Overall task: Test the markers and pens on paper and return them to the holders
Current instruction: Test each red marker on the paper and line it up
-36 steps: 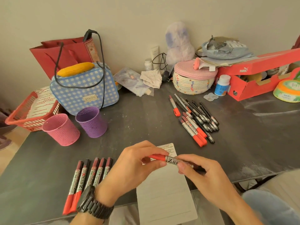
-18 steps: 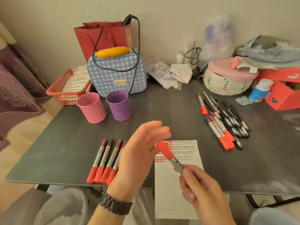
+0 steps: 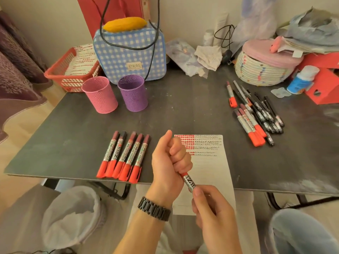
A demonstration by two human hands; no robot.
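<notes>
A red marker [image 3: 188, 182] is held between both hands above the table's near edge. My left hand [image 3: 169, 162] grips its capped end in a fist. My right hand [image 3: 211, 209] pinches the silver barrel from below. Under them lies the test paper [image 3: 211, 162], with red and black marks across its top. Several red markers [image 3: 124, 156] lie in a row to the left of the paper. A mixed pile of red markers and black pens [image 3: 256, 114] lies at the right. A pink holder [image 3: 100, 94] and a purple holder [image 3: 133, 92] stand at the back left.
A blue checked bag [image 3: 128, 54] stands behind the holders, with a red basket [image 3: 71, 66] beside it. A woven pink-lidded basket [image 3: 264, 66], a small bottle [image 3: 300, 79] and red boxes [image 3: 324, 76] crowd the back right. A lined bin [image 3: 73, 215] sits below the table's near edge.
My left hand, open beside the marker half a second ago, has closed in a fist round its red cap end. The view has tilted down and to the left.
</notes>
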